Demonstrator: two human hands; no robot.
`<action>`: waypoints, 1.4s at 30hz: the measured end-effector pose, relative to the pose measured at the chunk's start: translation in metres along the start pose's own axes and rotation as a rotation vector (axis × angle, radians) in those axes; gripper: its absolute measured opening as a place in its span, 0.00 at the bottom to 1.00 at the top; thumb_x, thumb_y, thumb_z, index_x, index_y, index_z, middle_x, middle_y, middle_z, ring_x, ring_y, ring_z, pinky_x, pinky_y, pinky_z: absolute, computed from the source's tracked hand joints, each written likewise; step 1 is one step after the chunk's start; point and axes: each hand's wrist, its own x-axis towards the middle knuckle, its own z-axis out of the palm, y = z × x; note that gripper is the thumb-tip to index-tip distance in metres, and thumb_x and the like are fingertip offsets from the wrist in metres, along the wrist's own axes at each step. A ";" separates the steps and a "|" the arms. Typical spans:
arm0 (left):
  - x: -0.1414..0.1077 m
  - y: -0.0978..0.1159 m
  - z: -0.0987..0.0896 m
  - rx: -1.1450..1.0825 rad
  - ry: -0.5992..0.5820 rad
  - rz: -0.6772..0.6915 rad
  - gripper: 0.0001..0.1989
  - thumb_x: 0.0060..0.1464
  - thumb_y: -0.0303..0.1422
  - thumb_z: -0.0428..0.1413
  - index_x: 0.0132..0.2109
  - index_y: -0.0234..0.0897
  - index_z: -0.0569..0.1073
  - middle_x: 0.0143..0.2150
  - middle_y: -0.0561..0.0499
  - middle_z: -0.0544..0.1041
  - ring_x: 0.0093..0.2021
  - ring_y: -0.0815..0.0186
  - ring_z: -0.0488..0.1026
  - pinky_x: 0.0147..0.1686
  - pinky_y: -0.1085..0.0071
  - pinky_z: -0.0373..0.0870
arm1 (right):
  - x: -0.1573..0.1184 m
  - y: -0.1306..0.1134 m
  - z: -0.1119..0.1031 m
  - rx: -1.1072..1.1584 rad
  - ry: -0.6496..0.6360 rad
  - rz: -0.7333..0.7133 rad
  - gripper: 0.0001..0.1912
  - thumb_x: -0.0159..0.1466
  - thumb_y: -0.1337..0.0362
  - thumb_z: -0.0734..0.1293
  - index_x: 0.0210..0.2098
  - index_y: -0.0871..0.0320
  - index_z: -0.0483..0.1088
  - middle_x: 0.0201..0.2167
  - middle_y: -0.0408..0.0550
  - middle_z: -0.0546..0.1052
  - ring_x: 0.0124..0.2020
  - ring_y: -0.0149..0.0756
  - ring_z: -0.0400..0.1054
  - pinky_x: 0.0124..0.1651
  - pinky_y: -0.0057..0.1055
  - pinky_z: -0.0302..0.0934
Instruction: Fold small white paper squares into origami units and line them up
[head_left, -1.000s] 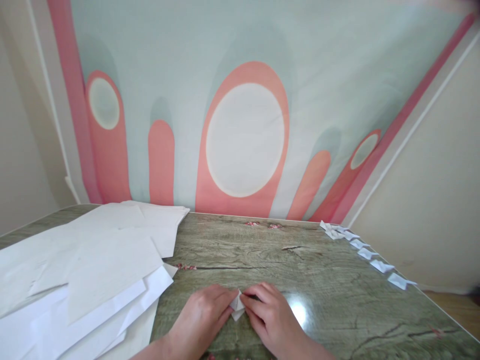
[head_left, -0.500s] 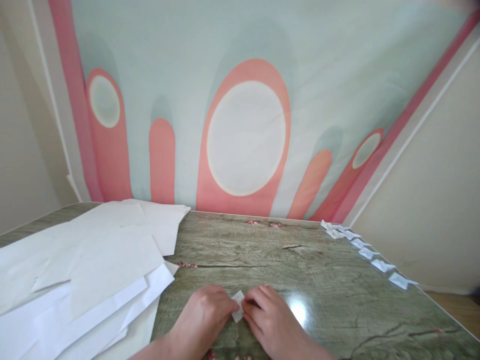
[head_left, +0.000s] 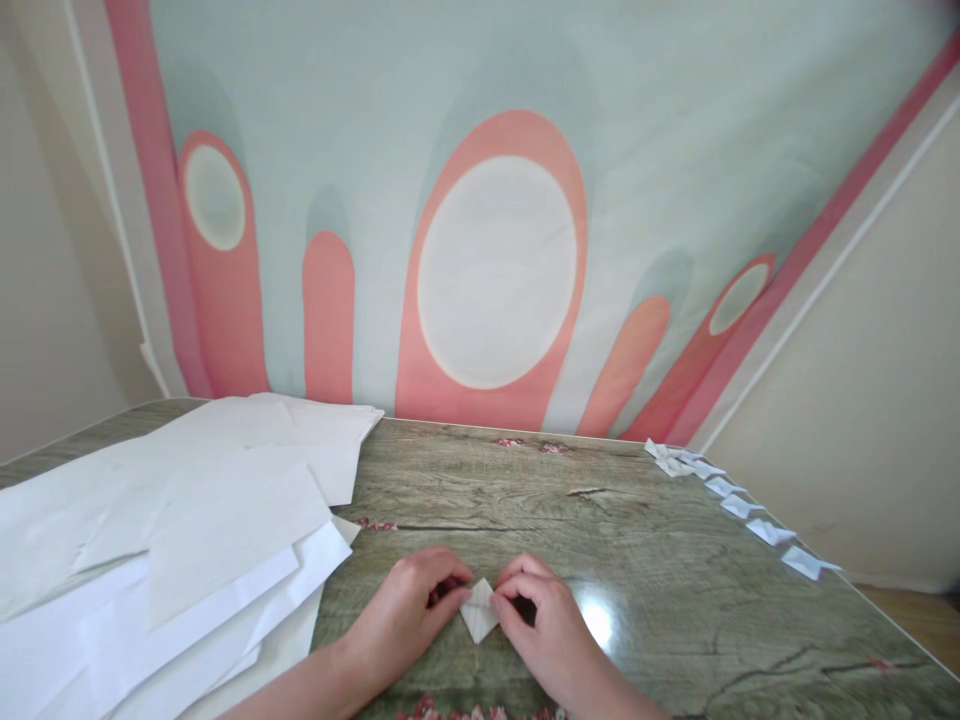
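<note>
A small white piece of folded paper (head_left: 478, 612), diamond-shaped with faint crease lines, is held low over the front middle of the table. My left hand (head_left: 411, 610) pinches its left corner between thumb and fingertips. On the opposite side, my right hand (head_left: 546, 622) grips the right corner the same way. The paper's front and back points show between the two hands, while its side corners are partly covered by the fingertips.
Large loose sheets of white paper (head_left: 225, 530) lie in an overlapping pile on the left of the wood-patterned table (head_left: 480, 490). Along its right edge runs a row of several small folded paper pieces (head_left: 769, 531). Behind the table hangs a green and coral backdrop (head_left: 375, 200).
My fingers have shifted outward to the paper's side corners, so more of its diamond shape shows. The view has moved slightly.
</note>
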 end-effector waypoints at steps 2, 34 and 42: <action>-0.001 0.001 -0.001 0.009 -0.019 0.024 0.06 0.54 0.28 0.52 0.35 0.39 0.75 0.32 0.54 0.74 0.32 0.69 0.70 0.34 0.77 0.63 | 0.001 0.002 0.002 0.014 0.004 0.028 0.09 0.57 0.72 0.65 0.22 0.58 0.70 0.28 0.43 0.71 0.34 0.32 0.67 0.39 0.27 0.58; -0.002 0.016 -0.003 0.184 -0.107 0.018 0.05 0.55 0.30 0.52 0.32 0.39 0.72 0.29 0.54 0.71 0.33 0.66 0.68 0.33 0.75 0.61 | 0.002 0.008 -0.002 -0.151 0.065 0.029 0.08 0.56 0.69 0.66 0.22 0.56 0.65 0.27 0.43 0.69 0.33 0.36 0.65 0.38 0.32 0.59; -0.001 0.024 -0.001 0.264 -0.070 -0.018 0.08 0.55 0.31 0.50 0.30 0.38 0.72 0.29 0.52 0.73 0.33 0.64 0.70 0.33 0.72 0.59 | 0.007 0.009 -0.003 -0.295 0.023 0.047 0.09 0.56 0.66 0.68 0.21 0.55 0.65 0.25 0.42 0.70 0.31 0.36 0.66 0.35 0.31 0.56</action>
